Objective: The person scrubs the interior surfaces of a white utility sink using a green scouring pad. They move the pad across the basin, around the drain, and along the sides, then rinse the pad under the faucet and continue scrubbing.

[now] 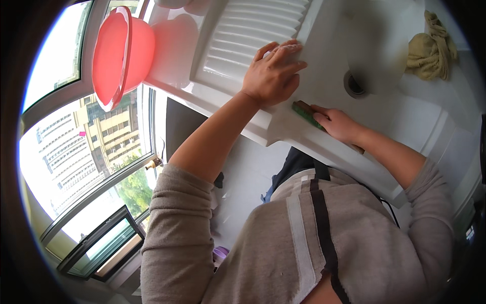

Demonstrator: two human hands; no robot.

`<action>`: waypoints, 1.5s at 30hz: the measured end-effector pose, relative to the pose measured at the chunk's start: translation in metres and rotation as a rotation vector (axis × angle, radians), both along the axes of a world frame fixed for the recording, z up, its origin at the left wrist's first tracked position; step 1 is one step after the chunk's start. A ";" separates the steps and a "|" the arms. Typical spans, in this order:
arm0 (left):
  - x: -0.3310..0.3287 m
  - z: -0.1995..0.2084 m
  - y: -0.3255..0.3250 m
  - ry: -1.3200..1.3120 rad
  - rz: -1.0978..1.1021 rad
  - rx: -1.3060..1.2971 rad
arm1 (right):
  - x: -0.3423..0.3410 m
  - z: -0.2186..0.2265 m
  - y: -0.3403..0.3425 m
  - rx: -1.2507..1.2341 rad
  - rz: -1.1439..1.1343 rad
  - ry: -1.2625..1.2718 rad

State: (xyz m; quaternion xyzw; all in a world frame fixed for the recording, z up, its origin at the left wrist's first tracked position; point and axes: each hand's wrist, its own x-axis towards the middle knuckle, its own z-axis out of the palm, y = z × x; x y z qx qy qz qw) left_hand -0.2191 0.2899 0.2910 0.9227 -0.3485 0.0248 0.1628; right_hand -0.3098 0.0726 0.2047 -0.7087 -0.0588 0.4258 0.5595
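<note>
My left hand (273,73) is at the inner edge of a white ribbed washboard (248,33) that is part of a laundry sink (324,30). Its fingers are bent, and something pale shows at the fingertips; I cannot make out what it is. Close to the sink's front rim, my right hand (338,124) grips a scrub brush (306,112) with green bristles and a brown back. The palm and fingers cover much of the brush. The dark round drain (354,85) lies beyond the right hand, partly veiled by a grey blur.
A crumpled olive-coloured cloth (430,50) lies at the sink's far right. On the left, a pink basin (121,58) leans on its side by the windows (96,131). A purple item (220,253) is low beside my left sleeve.
</note>
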 end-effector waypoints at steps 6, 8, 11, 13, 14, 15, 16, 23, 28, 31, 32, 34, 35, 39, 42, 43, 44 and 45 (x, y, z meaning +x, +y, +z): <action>0.000 0.003 -0.001 0.014 0.016 0.022 | 0.019 0.061 0.014 -0.035 0.164 0.223; 0.000 0.002 -0.002 0.007 0.014 0.016 | 0.019 0.053 0.011 -0.004 0.117 0.250; 0.003 0.006 -0.006 0.006 -0.016 0.044 | 0.023 0.026 0.010 -0.041 0.063 0.355; 0.002 0.006 -0.003 0.023 -0.011 0.027 | 0.027 0.004 0.019 -0.140 0.019 0.511; 0.001 0.005 -0.003 0.031 -0.012 0.019 | 0.026 0.007 0.020 -0.060 -0.065 0.677; 0.002 0.006 -0.004 0.040 -0.006 0.034 | 0.023 0.010 0.023 0.092 -0.178 0.914; 0.003 0.008 -0.005 0.048 0.000 0.049 | 0.019 0.015 0.028 0.253 -0.291 1.147; 0.007 0.006 -0.005 0.061 0.014 0.030 | 0.016 0.048 0.098 0.459 -0.885 1.079; 0.004 0.001 -0.002 0.048 0.013 0.050 | 0.010 0.095 0.090 0.474 -0.836 0.935; 0.006 0.002 -0.005 0.042 -0.001 -0.003 | 0.007 0.109 0.096 0.458 -0.908 0.741; 0.007 0.002 -0.006 0.048 0.009 -0.024 | 0.021 0.090 0.096 0.413 -0.948 0.747; 0.005 0.003 -0.004 0.055 0.034 -0.060 | 0.056 0.036 0.092 0.389 -0.978 0.711; 0.006 0.003 -0.004 0.060 0.041 -0.066 | 0.057 0.045 0.089 0.377 -0.961 0.687; 0.003 -0.004 0.003 0.075 0.075 -0.084 | 0.010 0.094 0.094 0.363 -0.797 0.503; 0.004 -0.003 0.002 0.071 0.066 -0.086 | 0.017 0.069 0.109 0.276 -0.867 0.230; 0.005 -0.002 0.002 0.061 0.061 -0.084 | 0.042 0.062 0.100 0.219 -0.869 0.257; 0.007 -0.005 -0.002 0.060 0.036 -0.090 | 0.062 0.041 0.090 0.157 -0.894 0.182; 0.008 -0.006 -0.004 0.059 0.022 -0.090 | 0.083 0.021 0.080 0.093 -0.916 0.111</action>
